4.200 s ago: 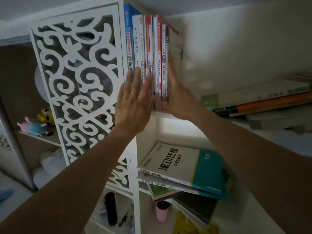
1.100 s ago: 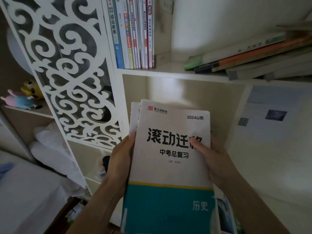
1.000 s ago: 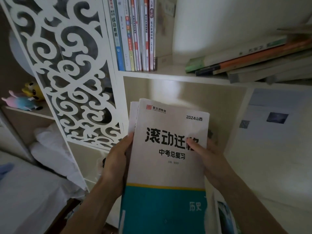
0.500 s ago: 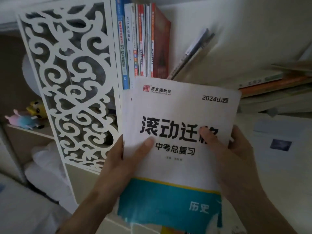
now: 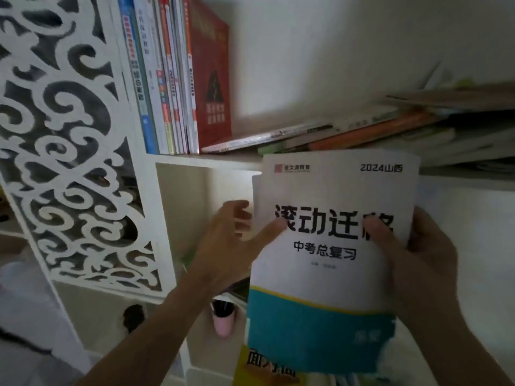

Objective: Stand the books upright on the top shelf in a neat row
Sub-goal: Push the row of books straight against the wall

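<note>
Both hands up front, holding a white-and-teal workbook (image 5: 331, 260) upright, cover facing the camera, just below the top shelf (image 5: 211, 160). Right hand (image 5: 418, 263) clamped on the book's right edge, thumb pressed across the black title characters, fingers behind. Left hand (image 5: 231, 246) at the left edge: thumb tip on the cover, fingers behind, partly blurred, so grip looks light but can't tell how firm. More pages or a 2nd book seem to sit behind the front one at the left edge; unclear. Top shelf: row of upright books (image 5: 164, 79) packed vs. the fretwork side panel (image 5: 69, 140), a red book (image 5: 211, 79) last on the right of that row. Right of it, a messy pile of flat books (image 5: 362, 132) lying on the shelf, leaning low toward the row. Lower down btw. the arms, a pink cup (image 5: 224, 321) in the compartment below. Yellow cover w/ black characters (image 5: 267, 363) peeks out under the workbook's bottom edge.
</note>
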### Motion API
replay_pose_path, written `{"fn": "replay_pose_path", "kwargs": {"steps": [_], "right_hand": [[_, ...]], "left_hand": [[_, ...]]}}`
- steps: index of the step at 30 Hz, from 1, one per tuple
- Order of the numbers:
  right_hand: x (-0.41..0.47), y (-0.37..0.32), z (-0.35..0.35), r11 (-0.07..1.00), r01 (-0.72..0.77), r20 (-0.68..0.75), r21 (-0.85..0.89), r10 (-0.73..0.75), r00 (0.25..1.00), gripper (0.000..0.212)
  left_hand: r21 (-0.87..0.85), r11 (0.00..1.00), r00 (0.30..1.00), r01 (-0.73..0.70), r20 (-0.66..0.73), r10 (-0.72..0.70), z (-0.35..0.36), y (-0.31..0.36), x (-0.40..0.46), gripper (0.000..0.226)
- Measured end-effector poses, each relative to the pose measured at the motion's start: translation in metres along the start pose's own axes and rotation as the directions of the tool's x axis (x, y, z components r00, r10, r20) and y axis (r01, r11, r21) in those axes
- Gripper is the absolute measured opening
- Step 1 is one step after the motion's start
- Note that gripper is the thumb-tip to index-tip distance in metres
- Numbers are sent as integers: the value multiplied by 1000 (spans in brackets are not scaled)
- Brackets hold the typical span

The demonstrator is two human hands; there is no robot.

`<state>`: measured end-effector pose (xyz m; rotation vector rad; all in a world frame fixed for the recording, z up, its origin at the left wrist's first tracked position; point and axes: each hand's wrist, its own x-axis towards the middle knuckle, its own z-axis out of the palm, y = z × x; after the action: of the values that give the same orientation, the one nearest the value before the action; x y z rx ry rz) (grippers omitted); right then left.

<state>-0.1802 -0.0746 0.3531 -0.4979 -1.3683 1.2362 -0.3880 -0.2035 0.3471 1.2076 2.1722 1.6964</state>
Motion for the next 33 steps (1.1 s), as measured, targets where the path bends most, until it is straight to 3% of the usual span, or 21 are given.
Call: {"fn": "replay_pose_path", "kwargs": {"steps": [2, 5, 8, 12, 17, 23, 28, 33], "right_hand": [[-3, 14, -13, 999, -15, 18, 47, 14, 1000, 36], [-7, 45, -57, 998, -45, 12, 35, 45, 999, 31], [-22, 80, -132, 992, -98, -18, -85, 97, 995, 36], [-41, 121, -244, 958, -191, -57, -216, 183, 981, 50], [-56, 178, -345, 898, -353, -72, -262, 346, 935, 53], [-71, 267, -396, 843, -458, -4, -284, 476, 879, 49], [-70, 309, -420, 813, -526, -8, -248, 542, 841, 53], [-58, 280, -418, 819, -492, -17, -295, 510, 860, 38]], "left_hand": [[-141, 990, 985, 21, 175, 4, 29, -9, -13, 68], [-408, 913, 963, 28, 255, 84, 68, -16, -31, 38], [-400, 915, 890, 43, 432, 147, 128, -35, -56, 49], [-303, 951, 808, 69, 576, 125, 238, -78, -97, 67], [-197, 962, 779, 187, 627, -23, 361, -112, -126, 60], [-164, 921, 791, 354, 577, -201, 425, -176, -162, 47], [-67, 946, 778, 317, 588, -220, 461, -206, -159, 67], [-89, 973, 818, 212, 562, -126, 458, -185, -158, 56]]}}
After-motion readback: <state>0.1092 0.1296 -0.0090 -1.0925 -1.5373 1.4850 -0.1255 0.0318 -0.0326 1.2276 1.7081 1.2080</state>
